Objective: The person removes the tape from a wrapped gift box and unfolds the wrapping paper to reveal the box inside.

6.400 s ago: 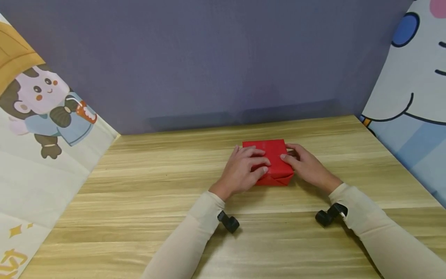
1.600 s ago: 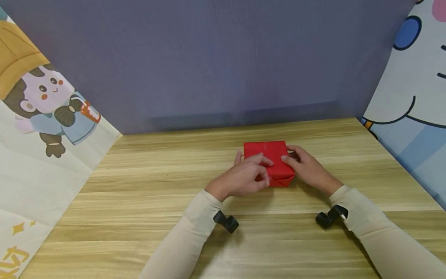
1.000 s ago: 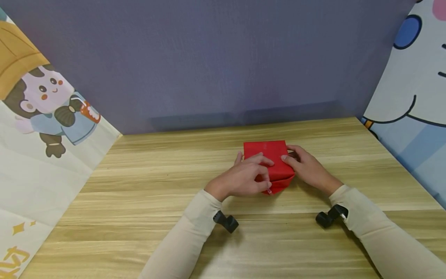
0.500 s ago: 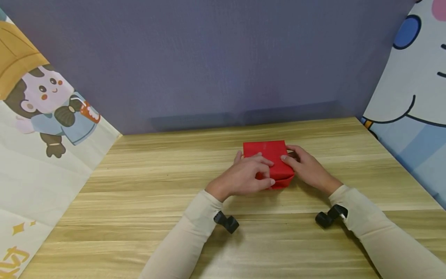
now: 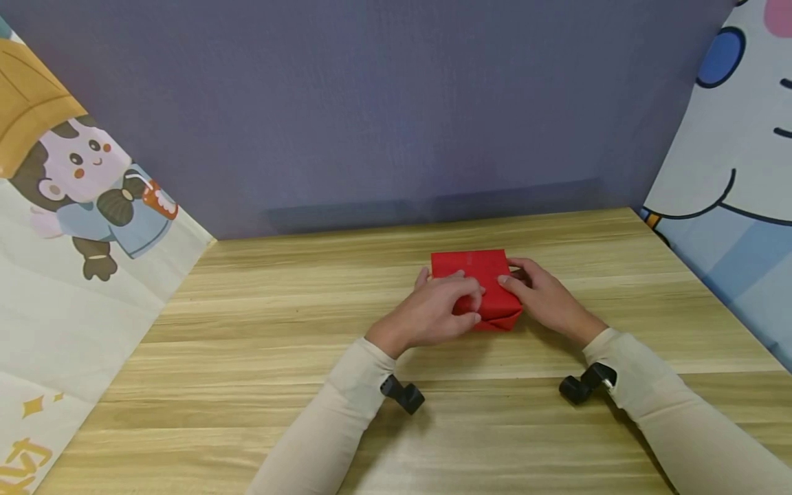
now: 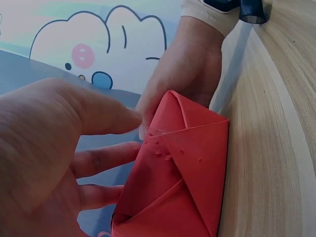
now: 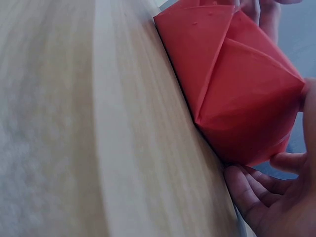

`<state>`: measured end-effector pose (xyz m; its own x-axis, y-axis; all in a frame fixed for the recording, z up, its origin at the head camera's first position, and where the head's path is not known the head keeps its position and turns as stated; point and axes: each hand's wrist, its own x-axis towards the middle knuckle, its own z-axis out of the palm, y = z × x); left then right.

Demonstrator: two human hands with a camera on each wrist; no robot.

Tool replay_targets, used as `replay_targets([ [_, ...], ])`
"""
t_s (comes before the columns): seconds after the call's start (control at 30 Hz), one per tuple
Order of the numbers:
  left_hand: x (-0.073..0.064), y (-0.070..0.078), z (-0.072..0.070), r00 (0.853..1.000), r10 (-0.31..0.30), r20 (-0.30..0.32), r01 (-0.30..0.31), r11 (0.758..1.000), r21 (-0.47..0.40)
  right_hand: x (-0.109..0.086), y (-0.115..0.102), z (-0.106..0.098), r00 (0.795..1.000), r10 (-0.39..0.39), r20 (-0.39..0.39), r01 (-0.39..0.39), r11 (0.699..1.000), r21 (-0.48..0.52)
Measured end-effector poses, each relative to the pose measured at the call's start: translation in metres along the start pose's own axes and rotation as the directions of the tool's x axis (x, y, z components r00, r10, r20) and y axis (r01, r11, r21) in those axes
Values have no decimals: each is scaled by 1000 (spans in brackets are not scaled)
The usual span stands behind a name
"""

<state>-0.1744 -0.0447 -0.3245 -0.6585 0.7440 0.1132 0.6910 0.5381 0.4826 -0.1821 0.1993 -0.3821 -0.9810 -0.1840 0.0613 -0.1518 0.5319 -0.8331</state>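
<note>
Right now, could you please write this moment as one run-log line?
left hand: touching top of red package; right hand: gripping its right side; package: on wooden table, near flaps folded over

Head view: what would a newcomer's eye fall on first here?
Most likely the bright red package, right of centre on the wood-grain table. The left hand is over its near left part, and the right hand grips its right side. Next, probably, the large cartoon figure at the picture's left edge.

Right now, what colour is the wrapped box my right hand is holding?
The box is red; it shows best in the left wrist view.
</note>
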Motion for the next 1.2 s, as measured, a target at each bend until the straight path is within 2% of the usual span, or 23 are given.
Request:
replay_targets([
  [0.17,-1,0,0,1000,7,-15,-7,1000,5,0,0,0,1000,1,-1,-1,1000,-3],
  [0.4,-3,-3,-1,1000,20,1,-20,1000,12,0,1,0,1000,-3,2,3,1000,-4],
  [0.6,-1,-4,0,1000,-15,1,15,994,108,0,1,0,1000,-3,1,3,1000,2],
  [0.9,-1,-9,3,997,-19,-72,38,964,264,1,0,-2,1000,-13,13,13,1000,-17],
  [1.03,-2,-14,2,995,-9,-102,44,939,341,2,0,-3,999,-49,9,49,997,-65],
  [1.2,-3,-20,-1,992,-14,-125,61,923,380,1,0,-4,998,-62,-7,60,989,-134],
])
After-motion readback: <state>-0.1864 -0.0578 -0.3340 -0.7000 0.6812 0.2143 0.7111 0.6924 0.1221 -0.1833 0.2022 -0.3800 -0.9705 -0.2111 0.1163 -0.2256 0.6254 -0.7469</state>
